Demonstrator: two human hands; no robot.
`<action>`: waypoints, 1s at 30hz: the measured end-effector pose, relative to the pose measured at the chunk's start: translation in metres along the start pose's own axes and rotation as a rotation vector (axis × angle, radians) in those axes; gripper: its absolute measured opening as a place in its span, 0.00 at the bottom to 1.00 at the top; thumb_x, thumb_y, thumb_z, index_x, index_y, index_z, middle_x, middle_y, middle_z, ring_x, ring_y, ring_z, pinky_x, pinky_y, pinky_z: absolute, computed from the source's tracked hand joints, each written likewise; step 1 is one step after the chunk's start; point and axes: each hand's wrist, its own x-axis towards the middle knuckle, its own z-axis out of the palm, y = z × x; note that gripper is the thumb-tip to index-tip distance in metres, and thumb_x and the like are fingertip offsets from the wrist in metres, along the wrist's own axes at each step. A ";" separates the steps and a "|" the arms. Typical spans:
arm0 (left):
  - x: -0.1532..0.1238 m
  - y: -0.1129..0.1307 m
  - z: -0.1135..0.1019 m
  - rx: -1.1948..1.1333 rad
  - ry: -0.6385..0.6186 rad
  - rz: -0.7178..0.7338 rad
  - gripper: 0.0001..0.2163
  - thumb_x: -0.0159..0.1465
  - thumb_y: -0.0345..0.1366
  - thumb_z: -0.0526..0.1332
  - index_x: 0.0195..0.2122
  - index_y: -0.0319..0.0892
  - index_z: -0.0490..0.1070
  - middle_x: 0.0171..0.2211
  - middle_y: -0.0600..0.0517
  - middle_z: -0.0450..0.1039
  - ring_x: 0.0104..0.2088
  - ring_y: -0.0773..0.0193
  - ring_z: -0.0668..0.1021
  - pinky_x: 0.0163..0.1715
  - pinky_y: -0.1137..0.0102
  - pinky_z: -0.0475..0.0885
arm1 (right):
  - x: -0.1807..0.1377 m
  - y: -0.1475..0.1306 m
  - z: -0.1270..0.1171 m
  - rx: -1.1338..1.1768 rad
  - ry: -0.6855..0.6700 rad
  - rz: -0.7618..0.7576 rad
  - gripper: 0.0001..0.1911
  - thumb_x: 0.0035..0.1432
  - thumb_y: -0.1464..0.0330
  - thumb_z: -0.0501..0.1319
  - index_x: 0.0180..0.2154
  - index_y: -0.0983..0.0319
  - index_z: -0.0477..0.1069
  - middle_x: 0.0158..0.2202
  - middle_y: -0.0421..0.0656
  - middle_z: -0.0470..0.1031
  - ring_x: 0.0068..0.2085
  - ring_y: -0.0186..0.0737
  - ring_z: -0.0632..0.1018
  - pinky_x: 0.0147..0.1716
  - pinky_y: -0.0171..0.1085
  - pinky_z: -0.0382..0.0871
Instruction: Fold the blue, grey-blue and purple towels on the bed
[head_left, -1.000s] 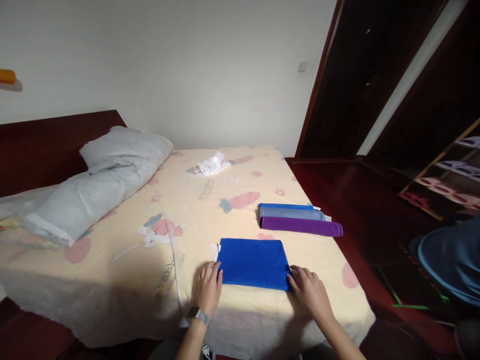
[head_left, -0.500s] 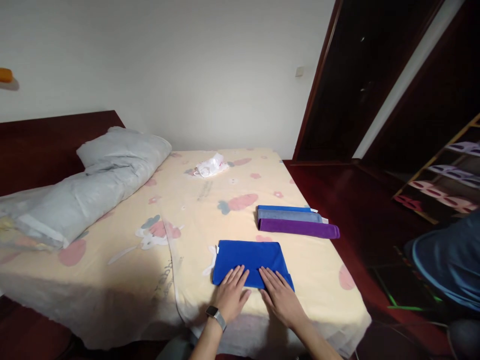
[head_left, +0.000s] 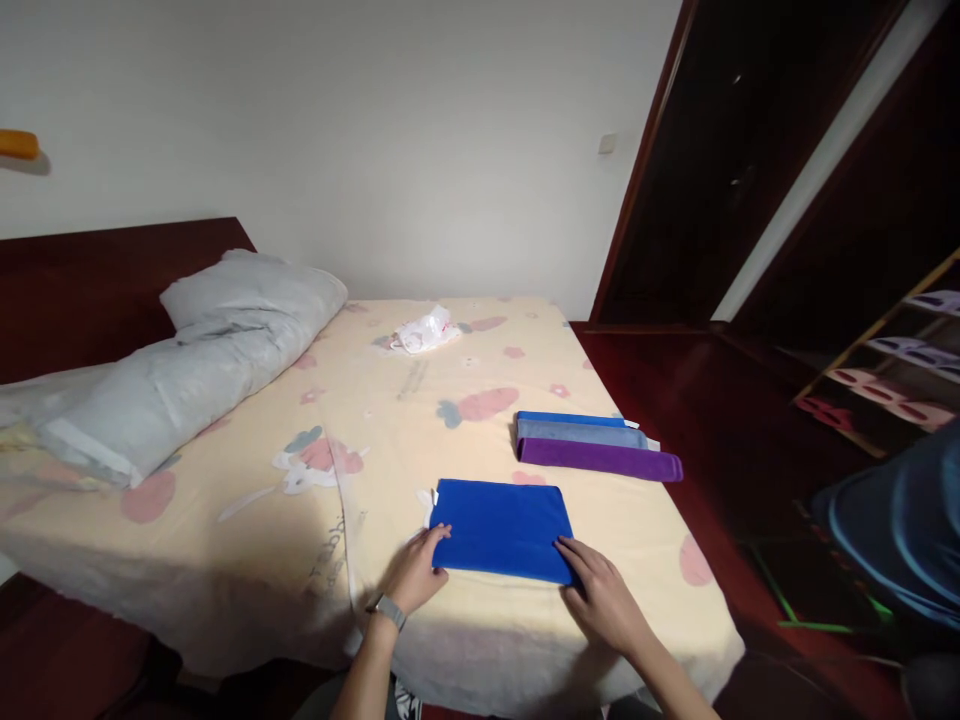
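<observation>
A folded blue towel (head_left: 499,525) lies flat on the bed near its front edge, with a small white tag at its far left corner. My left hand (head_left: 416,570), a watch on its wrist, grips the towel's left side near the front corner, fingers on top and thumb by the near edge. On the opposite side, my right hand (head_left: 600,590) has its fingers curled over the near right corner. What lies under its fingertips is hidden. Beyond the towel rest a rolled purple towel (head_left: 600,458), a grey-blue towel (head_left: 577,433) and another blue towel (head_left: 566,418), side by side.
The bed (head_left: 405,440) has a cream sheet with carrot and rabbit prints. A bunched grey quilt (head_left: 217,370) lies at left, and a white plastic bag (head_left: 426,330) toward the wall. At right are a slipper rack (head_left: 892,370) and something covered in dark blue fabric (head_left: 900,520).
Both hands have moved apart, from lying flat on the folded towel's near part to its left and right sides. The towel has stayed in place.
</observation>
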 end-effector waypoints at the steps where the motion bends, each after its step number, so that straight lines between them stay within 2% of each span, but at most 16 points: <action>1: 0.002 -0.003 -0.001 -0.049 -0.008 -0.010 0.31 0.50 0.20 0.57 0.55 0.50 0.70 0.60 0.51 0.72 0.61 0.57 0.73 0.61 0.61 0.68 | 0.002 -0.001 -0.002 0.032 -0.004 0.024 0.32 0.54 0.69 0.56 0.62 0.61 0.68 0.63 0.49 0.68 0.63 0.52 0.70 0.63 0.51 0.65; 4: 0.008 -0.011 -0.006 -0.181 -0.025 -0.040 0.26 0.52 0.20 0.57 0.50 0.48 0.73 0.58 0.50 0.73 0.60 0.57 0.73 0.61 0.62 0.68 | 0.009 0.000 -0.009 0.162 -0.013 0.094 0.30 0.52 0.67 0.57 0.58 0.60 0.72 0.60 0.50 0.71 0.60 0.53 0.73 0.61 0.51 0.67; 6: 0.012 -0.014 -0.008 -0.221 -0.005 -0.052 0.22 0.54 0.22 0.57 0.47 0.47 0.75 0.54 0.49 0.76 0.57 0.57 0.75 0.59 0.62 0.70 | 0.011 0.004 -0.012 0.290 0.001 0.159 0.28 0.54 0.65 0.57 0.57 0.59 0.73 0.58 0.49 0.74 0.58 0.53 0.74 0.60 0.50 0.67; 8: 0.015 -0.016 -0.009 -0.239 0.041 -0.060 0.17 0.57 0.26 0.58 0.44 0.46 0.77 0.49 0.48 0.77 0.54 0.57 0.77 0.55 0.63 0.72 | 0.014 0.007 -0.016 0.448 0.025 0.242 0.26 0.57 0.62 0.57 0.57 0.59 0.71 0.55 0.48 0.76 0.55 0.51 0.77 0.56 0.48 0.70; 10: 0.017 -0.018 -0.008 -0.281 0.112 -0.102 0.13 0.60 0.32 0.60 0.46 0.45 0.76 0.47 0.48 0.77 0.49 0.58 0.78 0.50 0.64 0.74 | 0.016 0.007 -0.019 0.586 0.037 0.305 0.25 0.60 0.57 0.56 0.56 0.59 0.70 0.52 0.48 0.78 0.51 0.50 0.79 0.51 0.44 0.73; 13: 0.023 -0.021 0.000 -0.385 0.227 -0.199 0.17 0.64 0.44 0.59 0.52 0.43 0.71 0.45 0.47 0.77 0.42 0.59 0.79 0.45 0.63 0.75 | 0.022 0.004 -0.023 0.662 0.029 0.371 0.23 0.62 0.51 0.55 0.49 0.59 0.72 0.47 0.48 0.81 0.47 0.51 0.80 0.47 0.43 0.74; 15: 0.027 -0.023 0.007 -0.424 0.285 -0.237 0.21 0.65 0.50 0.58 0.53 0.41 0.68 0.43 0.46 0.77 0.41 0.58 0.80 0.44 0.63 0.76 | 0.026 0.001 -0.023 0.665 0.040 0.416 0.24 0.60 0.49 0.57 0.47 0.59 0.73 0.46 0.49 0.81 0.47 0.52 0.80 0.47 0.44 0.73; 20: 0.035 -0.017 0.018 -0.321 0.355 -0.296 0.21 0.66 0.52 0.55 0.52 0.42 0.68 0.42 0.45 0.77 0.43 0.55 0.80 0.43 0.62 0.75 | 0.034 -0.003 -0.018 0.689 0.100 0.469 0.30 0.54 0.48 0.62 0.51 0.61 0.72 0.47 0.50 0.81 0.47 0.54 0.80 0.47 0.44 0.72; 22: 0.035 -0.010 0.017 -0.226 0.352 -0.302 0.20 0.68 0.49 0.53 0.54 0.42 0.67 0.44 0.44 0.77 0.44 0.54 0.80 0.43 0.62 0.75 | 0.034 -0.002 -0.018 0.688 0.108 0.511 0.32 0.55 0.46 0.60 0.52 0.61 0.71 0.45 0.50 0.81 0.46 0.54 0.81 0.45 0.44 0.73; 24: 0.032 -0.004 0.011 -0.134 0.321 -0.303 0.18 0.70 0.46 0.52 0.56 0.43 0.66 0.44 0.44 0.77 0.44 0.54 0.81 0.43 0.63 0.74 | 0.032 0.000 -0.020 0.677 0.093 0.520 0.34 0.56 0.45 0.58 0.55 0.61 0.68 0.39 0.47 0.82 0.40 0.51 0.81 0.41 0.42 0.72; 27: 0.024 0.002 0.000 -0.006 0.208 -0.328 0.16 0.71 0.42 0.53 0.56 0.44 0.67 0.39 0.48 0.79 0.39 0.56 0.82 0.41 0.65 0.73 | 0.023 0.005 -0.022 0.603 0.003 0.467 0.34 0.59 0.45 0.56 0.59 0.58 0.63 0.29 0.40 0.79 0.33 0.47 0.80 0.34 0.40 0.70; 30: 0.017 0.003 -0.008 0.157 0.136 -0.307 0.13 0.71 0.41 0.55 0.53 0.45 0.69 0.38 0.49 0.79 0.40 0.56 0.81 0.43 0.64 0.71 | 0.016 0.011 -0.022 0.476 -0.085 0.438 0.31 0.60 0.46 0.56 0.59 0.55 0.63 0.28 0.38 0.78 0.32 0.47 0.80 0.33 0.40 0.69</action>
